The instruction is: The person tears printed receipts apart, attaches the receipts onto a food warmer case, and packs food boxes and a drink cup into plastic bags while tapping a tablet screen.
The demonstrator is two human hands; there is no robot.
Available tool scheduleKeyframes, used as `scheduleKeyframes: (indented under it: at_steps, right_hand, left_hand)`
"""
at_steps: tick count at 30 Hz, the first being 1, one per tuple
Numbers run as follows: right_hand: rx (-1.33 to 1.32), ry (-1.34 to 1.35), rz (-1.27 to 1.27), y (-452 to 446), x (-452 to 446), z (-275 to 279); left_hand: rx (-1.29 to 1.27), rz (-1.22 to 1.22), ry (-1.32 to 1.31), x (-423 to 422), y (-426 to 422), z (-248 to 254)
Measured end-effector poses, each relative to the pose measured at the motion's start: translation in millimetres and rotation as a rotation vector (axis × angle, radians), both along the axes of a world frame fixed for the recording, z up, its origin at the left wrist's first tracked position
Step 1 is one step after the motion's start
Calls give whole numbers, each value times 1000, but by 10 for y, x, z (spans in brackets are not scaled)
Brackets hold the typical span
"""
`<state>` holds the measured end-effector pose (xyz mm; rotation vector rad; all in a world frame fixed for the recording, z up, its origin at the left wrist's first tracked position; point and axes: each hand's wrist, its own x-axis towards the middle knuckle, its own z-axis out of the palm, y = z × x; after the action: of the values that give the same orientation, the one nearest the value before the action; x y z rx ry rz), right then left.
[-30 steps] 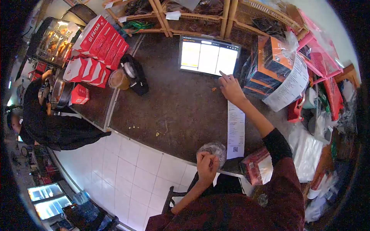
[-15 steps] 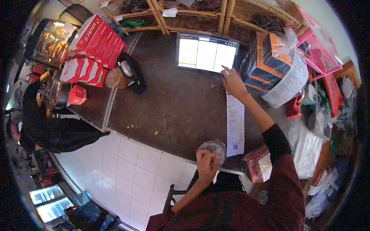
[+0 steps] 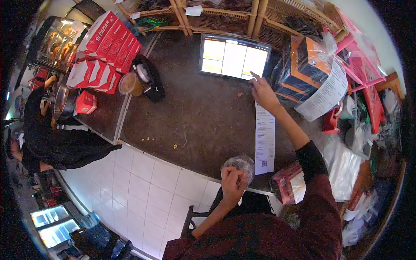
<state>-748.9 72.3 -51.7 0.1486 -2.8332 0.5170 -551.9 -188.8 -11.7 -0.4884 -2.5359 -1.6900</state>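
A tablet [image 3: 234, 57] with a lit screen lies at the back of the dark table. My right hand [image 3: 265, 93] is at its lower right corner, index finger extended onto the screen and nothing held. Under that wrist a long printed receipt [image 3: 264, 143] runs toward the table's front edge. My left hand [image 3: 234, 184] is closed at the front edge, beside a round item in clear plastic [image 3: 239, 164]. What its curled fingers hold, if anything, is hidden.
Orange-and-black boxes [image 3: 303, 69] in plastic carry another receipt [image 3: 326, 93]. Red-and-white boxes [image 3: 106, 41], a cup [image 3: 131, 84] and a black pouch [image 3: 151, 80] are at left. A red box [image 3: 289, 184] lies front right. A person in black [image 3: 60, 145] stands left.
My right index finger has stayed around the tablet's lower right corner, and the screen's left and right columns now look divided. My left hand has barely moved.
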Motion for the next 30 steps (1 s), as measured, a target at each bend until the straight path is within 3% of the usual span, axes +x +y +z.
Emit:
scheduleKeyframes:
  at_steps: [14,19,30]
  right_hand:
    - [3,-46,57,13,-7,4]
    - [-15,-137,-168,-15,-27,153]
    - [119,-242,-86,21,91,-57]
  left_hand:
    - [-42,-32,68,-51,10,68]
    - [-33,-32,18,-41,11,71]
    - [-25,4,57,-26,35,47]
